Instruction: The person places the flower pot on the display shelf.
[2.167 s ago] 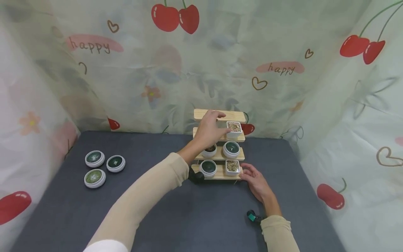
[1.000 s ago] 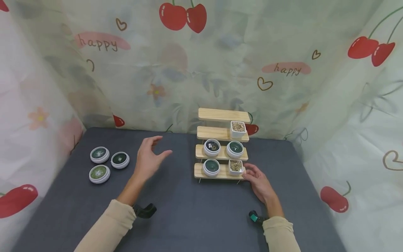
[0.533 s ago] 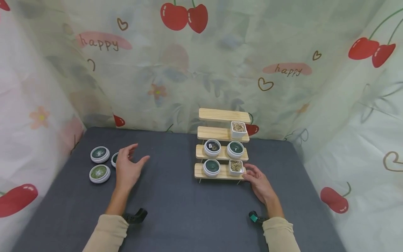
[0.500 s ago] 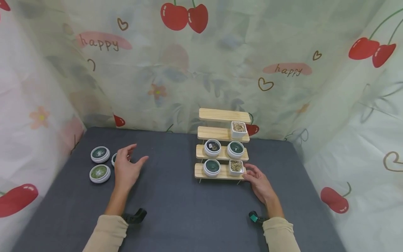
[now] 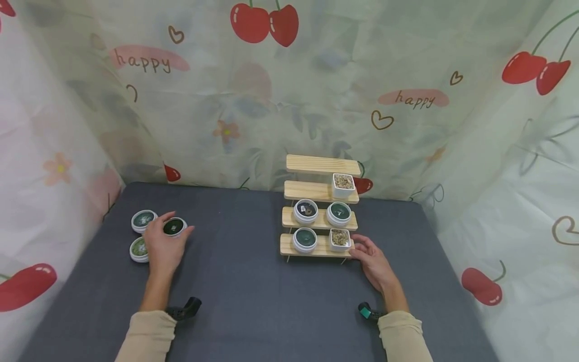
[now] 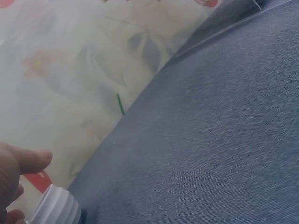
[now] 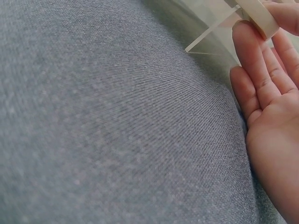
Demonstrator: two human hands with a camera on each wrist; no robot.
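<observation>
My left hand [image 5: 164, 244] is around a small round white jar with a dark green top [image 5: 174, 227] on the table. Its fingers reach the jar's far left side; the thumb stands by the right side, with a slight gap. In the left wrist view, the jar's ribbed white wall [image 6: 57, 207] shows below a digit that is off it. My right hand [image 5: 372, 264] pinches the right end of the lowest board of a four-step wooden display shelf [image 5: 322, 246]. The right wrist view shows that board end [image 7: 261, 19] between thumb and fingers.
Two more round jars, one teal-topped [image 5: 143, 219] and one light green [image 5: 139, 247], stand left of my left hand. On the shelf are round jars [image 5: 305, 211] and square white pots of grainy filling [image 5: 343, 185]. A printed curtain [image 5: 253, 100] encloses the dark table [image 5: 253, 301].
My left hand has moved from the shelf leftward to the three jars and now surrounds the dark-green-topped one. The right hand keeps its grip on the shelf end.
</observation>
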